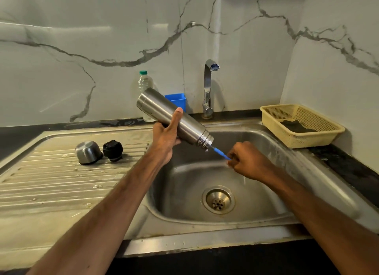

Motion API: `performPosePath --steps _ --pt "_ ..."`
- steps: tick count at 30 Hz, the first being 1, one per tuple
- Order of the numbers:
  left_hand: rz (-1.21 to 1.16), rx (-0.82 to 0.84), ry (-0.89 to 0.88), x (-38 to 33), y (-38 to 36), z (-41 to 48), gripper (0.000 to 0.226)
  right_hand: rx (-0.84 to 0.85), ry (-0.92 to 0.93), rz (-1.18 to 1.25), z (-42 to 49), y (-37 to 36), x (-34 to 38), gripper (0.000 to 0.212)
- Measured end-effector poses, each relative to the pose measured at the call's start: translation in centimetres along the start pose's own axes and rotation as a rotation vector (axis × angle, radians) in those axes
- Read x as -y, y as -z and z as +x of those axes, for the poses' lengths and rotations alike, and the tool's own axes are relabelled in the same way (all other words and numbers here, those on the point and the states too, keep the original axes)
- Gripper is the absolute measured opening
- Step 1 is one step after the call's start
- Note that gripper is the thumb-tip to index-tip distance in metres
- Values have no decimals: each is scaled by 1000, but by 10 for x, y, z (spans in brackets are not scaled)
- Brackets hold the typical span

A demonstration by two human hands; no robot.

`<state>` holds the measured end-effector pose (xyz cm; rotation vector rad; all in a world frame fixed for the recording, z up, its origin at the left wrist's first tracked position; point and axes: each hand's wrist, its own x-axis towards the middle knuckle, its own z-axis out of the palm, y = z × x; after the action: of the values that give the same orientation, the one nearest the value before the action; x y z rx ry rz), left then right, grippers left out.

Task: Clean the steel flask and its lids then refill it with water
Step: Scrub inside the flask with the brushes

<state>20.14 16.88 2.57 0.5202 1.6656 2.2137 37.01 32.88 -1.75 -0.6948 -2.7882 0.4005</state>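
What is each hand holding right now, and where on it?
The left hand grips the steel flask around the middle of its body. The right hand holds the blue handle by its outer end; the other end enters the flask's mouth.

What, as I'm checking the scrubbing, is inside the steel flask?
A blue handle runs from the right hand into the tilted mouth of the steel flask. Its far end is hidden by the steel wall, as is any water inside.

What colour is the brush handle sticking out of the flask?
The handle is blue, seen in the head view.
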Motion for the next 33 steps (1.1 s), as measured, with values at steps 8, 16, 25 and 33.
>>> performPosePath --steps 8,16,25,33 --pt "-57 -87 8 -7 18 6 48 121 124 -147 -4 -7 -4 17" --pt "-180 -86 77 -7 27 11 71 -117 154 350 -5 -2 6 16" --pt "-229 -4 145 -4 13 6 59 207 -78 891 -7 18 7 35" --pt "-204 -66 90 -9 30 11 68 493 -152 903 -7 22 -22 40"
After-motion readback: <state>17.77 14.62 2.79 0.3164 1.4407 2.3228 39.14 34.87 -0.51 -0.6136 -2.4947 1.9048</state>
